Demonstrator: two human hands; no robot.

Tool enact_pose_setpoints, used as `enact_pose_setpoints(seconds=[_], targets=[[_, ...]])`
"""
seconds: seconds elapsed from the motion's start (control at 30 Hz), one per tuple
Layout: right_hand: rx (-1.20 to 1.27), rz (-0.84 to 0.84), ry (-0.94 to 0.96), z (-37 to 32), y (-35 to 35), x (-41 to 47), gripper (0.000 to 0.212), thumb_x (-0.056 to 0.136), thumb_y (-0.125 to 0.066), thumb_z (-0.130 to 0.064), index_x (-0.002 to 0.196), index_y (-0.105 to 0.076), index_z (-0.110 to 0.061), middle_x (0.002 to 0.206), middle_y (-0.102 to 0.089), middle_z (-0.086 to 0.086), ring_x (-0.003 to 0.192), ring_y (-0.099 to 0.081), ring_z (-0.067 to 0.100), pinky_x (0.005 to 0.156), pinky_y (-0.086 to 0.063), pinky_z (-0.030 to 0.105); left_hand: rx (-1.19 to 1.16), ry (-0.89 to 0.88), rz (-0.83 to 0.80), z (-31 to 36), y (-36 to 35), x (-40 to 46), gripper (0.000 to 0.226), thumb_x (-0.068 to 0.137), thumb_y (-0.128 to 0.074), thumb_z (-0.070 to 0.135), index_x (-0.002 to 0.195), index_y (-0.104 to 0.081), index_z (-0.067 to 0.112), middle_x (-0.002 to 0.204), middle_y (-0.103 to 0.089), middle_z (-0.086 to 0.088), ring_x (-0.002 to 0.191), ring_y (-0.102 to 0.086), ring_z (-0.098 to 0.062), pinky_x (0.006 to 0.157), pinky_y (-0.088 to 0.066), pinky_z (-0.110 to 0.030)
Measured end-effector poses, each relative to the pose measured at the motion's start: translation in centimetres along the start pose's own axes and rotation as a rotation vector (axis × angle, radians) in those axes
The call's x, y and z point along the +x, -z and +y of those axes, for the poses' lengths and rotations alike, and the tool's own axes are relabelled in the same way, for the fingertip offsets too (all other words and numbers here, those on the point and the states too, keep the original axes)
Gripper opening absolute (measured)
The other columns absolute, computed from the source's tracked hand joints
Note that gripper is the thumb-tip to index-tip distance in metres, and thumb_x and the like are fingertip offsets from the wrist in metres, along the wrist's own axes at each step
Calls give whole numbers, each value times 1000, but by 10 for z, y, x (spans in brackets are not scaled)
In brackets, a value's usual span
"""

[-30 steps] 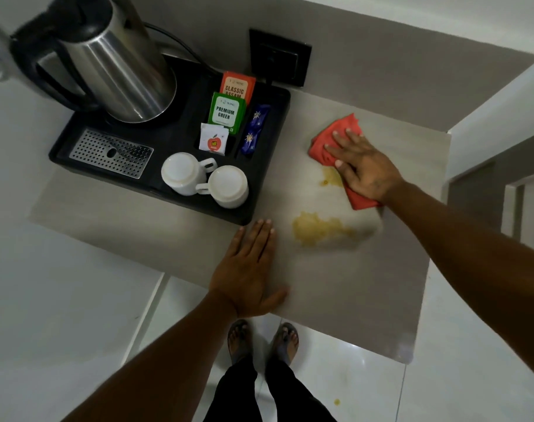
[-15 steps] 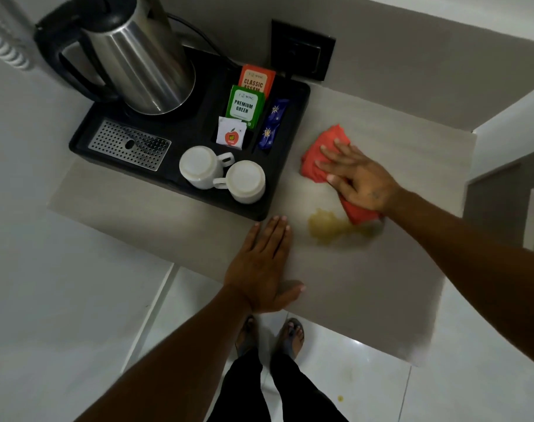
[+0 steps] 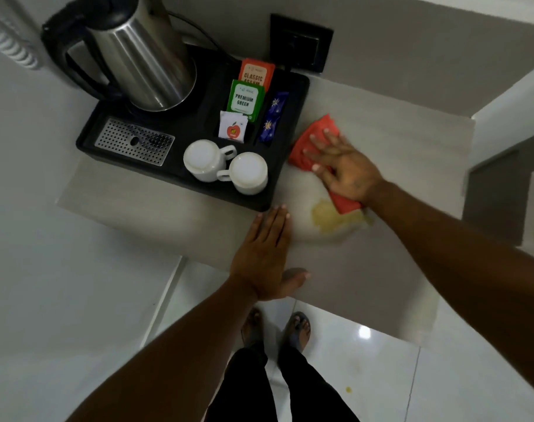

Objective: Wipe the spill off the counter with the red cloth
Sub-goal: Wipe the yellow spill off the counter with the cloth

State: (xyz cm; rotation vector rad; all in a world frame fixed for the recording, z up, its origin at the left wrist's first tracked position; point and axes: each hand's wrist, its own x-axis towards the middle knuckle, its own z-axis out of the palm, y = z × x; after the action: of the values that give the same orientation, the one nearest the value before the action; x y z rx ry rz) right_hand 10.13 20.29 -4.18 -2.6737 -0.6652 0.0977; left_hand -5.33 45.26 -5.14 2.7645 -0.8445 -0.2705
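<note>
The red cloth (image 3: 308,141) lies flat on the pale counter (image 3: 396,141), just right of the black tray. My right hand (image 3: 345,169) presses down on it with fingers spread, covering its middle. A yellow spill (image 3: 329,217) sits on the counter at the cloth's near end, with a wet smear around it. My left hand (image 3: 265,254) rests flat on the counter's front edge, left of the spill, holding nothing.
A black tray (image 3: 293,166) holds a steel kettle (image 3: 143,62), two upturned white cups (image 3: 226,166), tea sachets (image 3: 247,95) and a metal drip grille (image 3: 134,144). A black wall socket (image 3: 300,42) is behind. A yellow drop (image 3: 348,390) lies on the white floor.
My right hand slid the red cloth left toward the tray. The small upper patch of spill is gone; the larger patch remains. The camera view shifted slightly.
</note>
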Motion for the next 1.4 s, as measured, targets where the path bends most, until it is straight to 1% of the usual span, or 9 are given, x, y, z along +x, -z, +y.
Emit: enact_pose_setpoints(seconds=[0.2, 0.33, 0.53, 0.7, 0.9, 1.0, 1.1, 1.27, 1.4], targets=[[0, -66, 22, -32, -8, -106, 43, 100, -44, -34, 139, -52, -21, 155, -37, 5, 149, -19, 29, 122, -14, 47, 37, 17, 4, 3, 4, -2, 113, 88, -49, 76, 156, -21, -9, 166, -20, -30, 158, -11, -39, 127, -13, -56], [-19, 16, -227, -12, 14, -184, 48, 99, -38, -38, 145, -42, -23, 157, -32, 6, 149, -19, 29, 119, -19, 55, 43, -73, -11, -13, 10, -3, 114, 87, -43, 81, 157, -21, -6, 167, -21, -26, 159, -11, -36, 127, -17, -52], [-15, 129, -502, 3, 24, -117, 49, 100, -36, -37, 145, -43, -20, 158, -31, 12, 148, -18, 38, 120, -17, 54, 92, -214, -43, -42, 15, -3, 110, 90, -38, 80, 159, -18, -3, 169, -17, -23, 159, -10, -33, 128, -14, -48], [-58, 147, -444, -33, -4, -51, 46, 100, -45, -31, 144, -46, -19, 156, -34, 14, 147, -21, 41, 119, -17, 54, 83, -221, -47, -44, 12, -3, 111, 89, -39, 81, 160, -15, -2, 170, -15, -22, 160, -8, -32, 129, -13, -46], [-55, 77, -317, -120, -47, -136, 50, 103, -34, -39, 150, -33, -24, 162, -22, 6, 151, -7, 29, 122, -9, 49, 88, -212, -21, -43, 10, -5, 111, 89, -39, 82, 160, -15, -1, 171, -13, -20, 160, -5, -28, 129, -12, -46], [-73, 43, -364, -117, -40, -197, 52, 102, -31, -42, 151, -30, -27, 162, -22, 4, 151, -8, 26, 121, -15, 53, 89, -212, -21, -43, 10, -5, 113, 88, -42, 81, 160, -14, -1, 171, -12, -20, 160, -4, -28, 129, -11, -46], [-42, 125, -551, -87, -19, -197, 52, 101, -31, -41, 150, -31, -26, 162, -22, 5, 151, -10, 30, 119, -17, 57, 97, -196, -39, -42, 8, -4, 113, 87, -42, 80, 160, -13, -1, 171, -11, -20, 160, -3, -29, 129, -11, -47], [5, 340, -1049, -88, -23, -105, 50, 101, -35, -35, 149, -37, -20, 161, -23, 15, 148, -12, 41, 120, -8, 54, 125, -204, -80, -42, 10, -3, 97, 97, -31, 69, 161, -9, -1, 171, -8, -20, 160, -1, -30, 129, -11, -48], [-6, 308, -851, -139, -50, -95, 51, 102, -38, -37, 150, -34, -21, 162, -22, 12, 150, -8, 38, 121, -7, 52, 140, -215, -89, -42, 10, -3, 81, 101, -22, 54, 161, -5, 2, 172, -8, -20, 160, -2, -30, 130, -10, -47]])
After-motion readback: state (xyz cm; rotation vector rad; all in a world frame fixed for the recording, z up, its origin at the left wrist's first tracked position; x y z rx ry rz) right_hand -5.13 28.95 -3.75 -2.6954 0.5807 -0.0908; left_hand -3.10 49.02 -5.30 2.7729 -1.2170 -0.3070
